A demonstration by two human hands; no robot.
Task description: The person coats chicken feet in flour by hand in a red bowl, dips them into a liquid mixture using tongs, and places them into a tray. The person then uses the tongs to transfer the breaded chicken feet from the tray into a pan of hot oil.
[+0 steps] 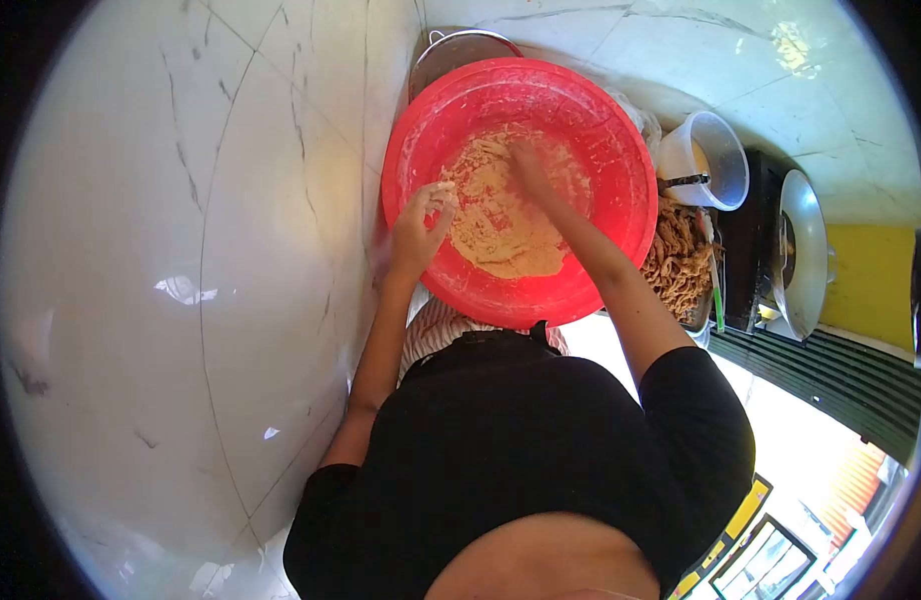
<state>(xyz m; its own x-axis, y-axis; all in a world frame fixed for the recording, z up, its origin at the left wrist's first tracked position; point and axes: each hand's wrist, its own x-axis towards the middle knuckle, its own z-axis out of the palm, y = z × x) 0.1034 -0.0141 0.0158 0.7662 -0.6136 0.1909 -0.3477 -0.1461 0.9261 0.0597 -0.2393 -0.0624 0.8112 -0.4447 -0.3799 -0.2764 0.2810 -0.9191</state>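
Note:
A large red basin (pixel 621 200) holds a bed of pale yellow-beige flour (pixel 511 245), with flour dusted up its walls. At the basin's left rim, my left hand (pixel 421 232) is closed in a pinch, its fingertips coated in flour; whether a small floured piece is between them I cannot make out. My right hand (pixel 527 168) reaches into the far part of the flour. It is smeared by motion and its fingers do not show clearly.
Right of the basin lie brown fried strips (pixel 678 255) in a tray, beside a green-handled utensil (pixel 719 308). A translucent plastic tub (pixel 723 160) and a metal wok (pixel 805 255) stand further right. Behind the basin is a metal bucket (pixel 461 52). A tiled wall (pixel 271 220) borders the left.

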